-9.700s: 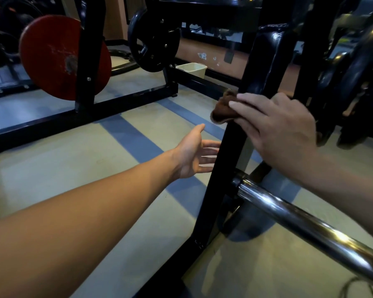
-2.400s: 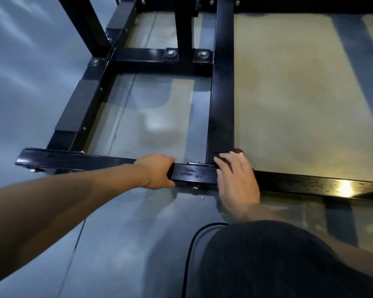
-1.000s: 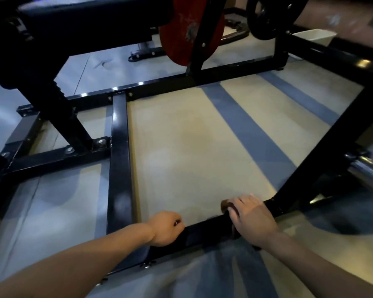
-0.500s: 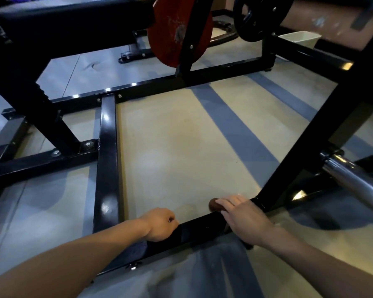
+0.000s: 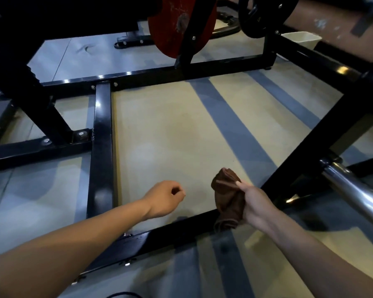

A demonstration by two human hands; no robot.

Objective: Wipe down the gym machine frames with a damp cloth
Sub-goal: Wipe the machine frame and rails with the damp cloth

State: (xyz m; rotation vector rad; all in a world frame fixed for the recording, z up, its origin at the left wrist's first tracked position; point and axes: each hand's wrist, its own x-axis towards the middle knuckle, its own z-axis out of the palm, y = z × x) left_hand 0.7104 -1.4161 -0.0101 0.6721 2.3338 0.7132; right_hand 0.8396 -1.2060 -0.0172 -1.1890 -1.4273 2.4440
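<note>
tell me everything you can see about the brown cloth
The brown cloth is a soft, bunched-up rag, dark brown, crumpled into a loose roll with folds showing. The right hand grips it along one side, holding it upright in the air above the near black frame bar; its lower end hangs close to that bar, contact unclear. Whether it is damp cannot be told.

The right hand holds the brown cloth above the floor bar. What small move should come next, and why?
Probably lower the right hand so the brown cloth meets the near floor bar again: the cloth hangs bunched just above it, touching nothing, and the left hand is curled and holds nothing.
</note>
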